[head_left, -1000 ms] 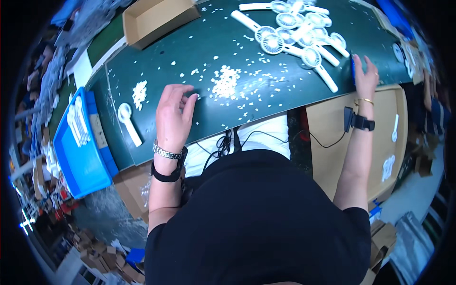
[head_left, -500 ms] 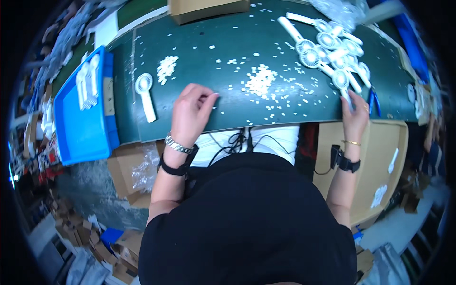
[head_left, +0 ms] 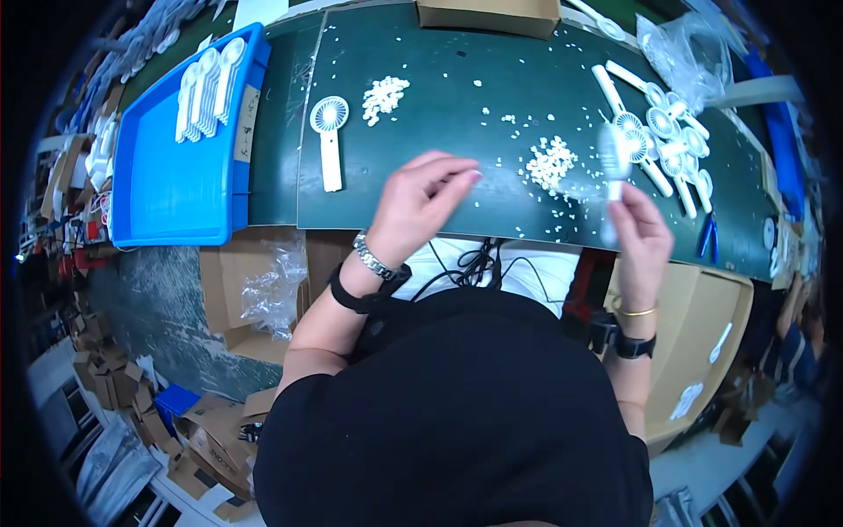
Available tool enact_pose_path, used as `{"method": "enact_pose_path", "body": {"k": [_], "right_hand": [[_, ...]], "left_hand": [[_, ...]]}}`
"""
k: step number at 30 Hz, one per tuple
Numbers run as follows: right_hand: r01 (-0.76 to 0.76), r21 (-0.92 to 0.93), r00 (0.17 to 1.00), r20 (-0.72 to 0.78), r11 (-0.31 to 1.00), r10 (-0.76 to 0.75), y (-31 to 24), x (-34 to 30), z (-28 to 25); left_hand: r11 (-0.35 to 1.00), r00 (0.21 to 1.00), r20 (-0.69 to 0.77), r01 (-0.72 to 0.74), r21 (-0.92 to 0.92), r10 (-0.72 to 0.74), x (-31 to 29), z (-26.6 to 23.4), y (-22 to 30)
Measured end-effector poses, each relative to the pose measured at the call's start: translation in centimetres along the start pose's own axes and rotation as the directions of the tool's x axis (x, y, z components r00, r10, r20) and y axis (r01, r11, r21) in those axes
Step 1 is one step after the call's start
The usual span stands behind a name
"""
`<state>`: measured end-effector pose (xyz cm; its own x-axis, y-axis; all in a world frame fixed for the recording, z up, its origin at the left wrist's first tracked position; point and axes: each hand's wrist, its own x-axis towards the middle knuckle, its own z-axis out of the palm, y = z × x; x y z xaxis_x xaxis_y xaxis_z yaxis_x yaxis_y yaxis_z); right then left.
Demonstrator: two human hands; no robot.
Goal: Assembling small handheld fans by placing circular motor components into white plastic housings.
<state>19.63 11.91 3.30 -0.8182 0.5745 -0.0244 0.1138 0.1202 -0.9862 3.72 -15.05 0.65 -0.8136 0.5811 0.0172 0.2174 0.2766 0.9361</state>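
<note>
My right hand (head_left: 643, 230) grips a white handheld fan (head_left: 614, 156) by its handle, held upright and blurred by motion, just left of a heap of similar fans (head_left: 672, 145). My left hand (head_left: 426, 198) hovers over the near edge of the green table, thumb and fingers pinched together; anything between them is too small to make out. A single white fan (head_left: 330, 145) lies on the table to its left. Small white pieces form one pile (head_left: 551, 164) between my hands and another pile (head_left: 385, 99) beyond the lone fan.
At the left stands a blue tray (head_left: 239, 189) with stacked white fans (head_left: 209, 88) at its far end. Blue-handled pliers (head_left: 709, 237) lie by the right edge. Cardboard boxes (head_left: 702, 321) flank me below the table; another box (head_left: 487, 16) sits at the far edge.
My right hand has lifted a fan off the near side of the heap and moved it left. My left hand stays pinched. The whole view has shifted, with the table now appearing farther right.
</note>
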Motion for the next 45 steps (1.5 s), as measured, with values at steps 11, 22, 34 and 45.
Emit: {"method": "enact_pose_path", "body": {"k": [11,22,34,45], "right_hand": [[-0.207,0.03,0.789,0.596,0.978,0.149,-2.3,0.6,15.9],[0.316,-0.293,0.818,0.566,0.903,-0.103,-3.3,3.7,19.5],[0.516,-0.272,0.711,0.665,0.812,-0.229,-2.1,2.9,25.6],[0.502,-0.543,0.756,0.653,0.673,-0.037,-2.5,4.3,30.7]], "left_hand": [[0.909,0.99,-0.129,-0.004,-0.418,-0.055,-2.7,-1.7,-2.4],[0.935,0.708,-0.648,0.044,-0.353,-0.279,-4.7,-12.6,-5.8],[0.918,0.747,-0.567,0.147,-0.368,-0.347,-5.2,-13.3,-8.5],[0.972,0.678,-0.715,0.233,-0.007,-0.168,-4.5,-12.4,-8.7]]}}
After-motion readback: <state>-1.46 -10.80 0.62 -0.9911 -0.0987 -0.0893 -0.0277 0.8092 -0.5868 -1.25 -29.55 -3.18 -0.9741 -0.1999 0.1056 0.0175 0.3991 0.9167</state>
